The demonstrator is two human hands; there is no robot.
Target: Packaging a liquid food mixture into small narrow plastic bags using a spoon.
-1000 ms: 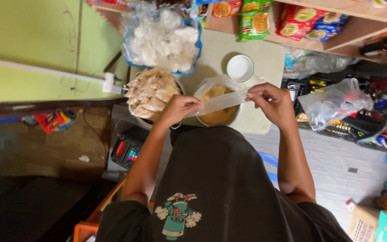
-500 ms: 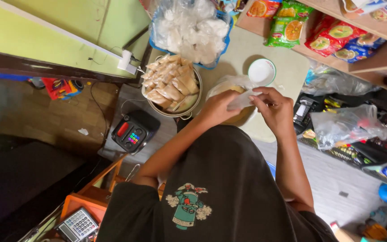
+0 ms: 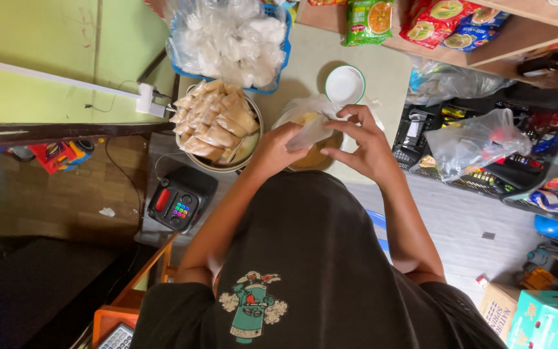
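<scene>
Both of my hands pinch one small clear plastic bag (image 3: 311, 132) above the round metal bowl of yellow paste (image 3: 314, 155): my left hand (image 3: 279, 150) closed on its near edge, my right hand (image 3: 360, 143) gripping the far side. Just left sits a metal pot of filled tan packets (image 3: 217, 129), and beyond, a white round saucer (image 3: 345, 84).

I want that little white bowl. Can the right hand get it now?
Probably not straight away: the right hand is close to the white bowl with nothing between, but its fingers are busy holding a small clear bag.
</scene>
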